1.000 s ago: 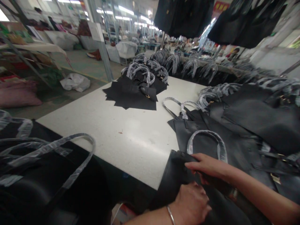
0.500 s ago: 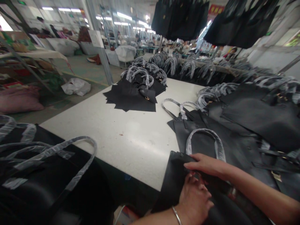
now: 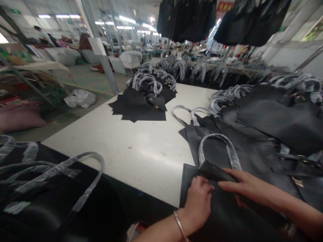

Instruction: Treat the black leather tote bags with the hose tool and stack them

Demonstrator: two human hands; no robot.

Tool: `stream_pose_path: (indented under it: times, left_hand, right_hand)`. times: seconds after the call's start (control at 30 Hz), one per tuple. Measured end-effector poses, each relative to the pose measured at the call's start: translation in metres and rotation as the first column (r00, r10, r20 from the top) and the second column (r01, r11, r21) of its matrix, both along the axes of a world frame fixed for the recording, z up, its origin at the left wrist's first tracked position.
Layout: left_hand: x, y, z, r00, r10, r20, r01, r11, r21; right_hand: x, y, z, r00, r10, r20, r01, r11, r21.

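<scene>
We find the black leather tote (image 3: 227, 218) at the near edge of the table (image 3: 126, 161), its top corner on the white surface and its body running down and right, out of view, so its long axis slants across the edge toward us. Along its top lies a dark flap (image 3: 214, 172), which the right grip (image 3: 242, 185) has clamped, as far as we can judge: the fingers reach over it from the right, and the thumb is tucked out of sight beneath. The left grip (image 3: 198, 203) sits nearer the tote's top corner, its fingers bent down on the front panel, and we cannot tell whether they pinch anything. Just beyond the two grips rises the film-wrapped handle (image 3: 228, 144) of another tote, part of a pile (image 3: 277, 124) along the right of the table. Farther off on the table lies a stack of black panels (image 3: 137, 112), while more wrapped totes (image 3: 50, 198) fill the near left, and black bags (image 3: 186, 20) hang overhead.
</scene>
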State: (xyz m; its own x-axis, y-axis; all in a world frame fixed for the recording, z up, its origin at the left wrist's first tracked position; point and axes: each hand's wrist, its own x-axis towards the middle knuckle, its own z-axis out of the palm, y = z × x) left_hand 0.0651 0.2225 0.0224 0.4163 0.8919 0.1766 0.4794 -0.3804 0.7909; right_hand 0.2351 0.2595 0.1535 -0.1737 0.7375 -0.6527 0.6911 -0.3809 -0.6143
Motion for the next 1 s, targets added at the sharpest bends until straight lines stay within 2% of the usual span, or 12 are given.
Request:
stream_pose_path:
  times: [0.07, 0.1, 0.17, 0.23, 0.33, 0.43, 0.53, 0.63, 0.83, 1.0]
  left_hand:
    - [-0.035, 0.032, 0.003, 0.999, -0.004, -0.037, 0.006, 0.999, 0.038]
    - [-0.051, 0.05, 0.004, 0.995, -0.051, -0.081, 0.057, 0.996, 0.067]
    - [-0.076, 0.087, 0.009, 0.952, -0.232, -0.202, 0.257, 0.96, 0.108]
    - [-0.089, 0.118, 0.013, 0.865, -0.414, -0.285, 0.449, 0.89, 0.072]
    - [-0.086, 0.146, 0.018, 0.747, -0.578, -0.33, 0.608, 0.794, -0.016]
    - [-0.076, 0.157, 0.017, 0.688, -0.638, -0.345, 0.668, 0.743, -0.04]
    - [-0.071, 0.159, 0.014, 0.677, -0.65, -0.346, 0.684, 0.729, -0.032]
    - [-0.073, 0.16, 0.011, 0.689, -0.647, -0.326, 0.679, 0.733, -0.019]
    - [-0.086, 0.164, 0.012, 0.758, -0.611, -0.229, 0.629, 0.778, 0.006]
    - [-0.088, 0.167, 0.01, 0.691, -0.708, -0.149, 0.712, 0.701, -0.03]
  right_hand:
    - [0.007, -0.012, -0.005, 1.0, -0.021, 0.006, 0.021, 1.0, -0.017]
    - [0.009, -0.017, -0.008, 1.0, -0.024, -0.001, 0.024, 0.999, -0.021]
    - [0.007, -0.023, -0.013, 0.999, -0.011, -0.034, 0.01, 1.0, -0.017]
    - [0.0, -0.024, -0.015, 0.997, 0.017, -0.071, -0.018, 1.0, -0.019]
    - [-0.013, -0.02, -0.012, 0.996, 0.042, -0.085, -0.044, 0.999, -0.021]
    - [-0.022, -0.015, -0.009, 0.997, 0.046, -0.059, -0.046, 0.999, -0.005]
    - [-0.024, -0.012, -0.01, 0.999, 0.049, -0.014, -0.048, 0.999, 0.02]
    - [-0.023, -0.012, -0.014, 0.999, 0.045, -0.005, -0.045, 0.999, 0.005]
    - [-0.023, -0.011, -0.016, 0.997, 0.072, -0.025, -0.072, 0.997, 0.007]
    - [-0.021, -0.01, -0.017, 0.996, 0.092, -0.012, -0.092, 0.996, 0.003]
